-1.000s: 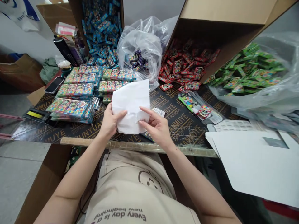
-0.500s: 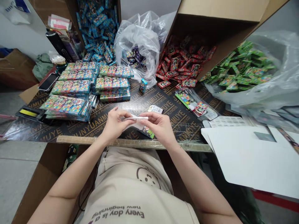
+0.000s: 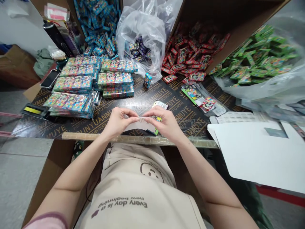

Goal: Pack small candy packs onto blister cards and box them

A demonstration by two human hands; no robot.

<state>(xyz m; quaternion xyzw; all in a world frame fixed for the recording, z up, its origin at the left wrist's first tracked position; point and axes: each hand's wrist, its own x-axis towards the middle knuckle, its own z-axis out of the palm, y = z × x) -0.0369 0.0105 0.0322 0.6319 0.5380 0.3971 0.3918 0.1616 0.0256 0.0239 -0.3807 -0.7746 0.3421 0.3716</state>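
Note:
My left hand and my right hand meet over the front of the table. Thumbs and fingertips of both pinch a thin white piece, paper or film; I cannot tell which. It hangs below the fingertips, its upper edge held between them. Partly hidden behind my right hand lies a printed packet with green and black colours. Beyond the hands, a small blue box stands upright on the table.
Stacks of wrapped colourful boxes fill the left, near a phone. Behind are heaps of blue boxes, red boxes and green boxes, plus a clear bag. At right lies white card.
My fingertips have drawn closer together along the white piece's edge, and more of it hangs down. The view has shifted slightly; the table's items otherwise look the same.

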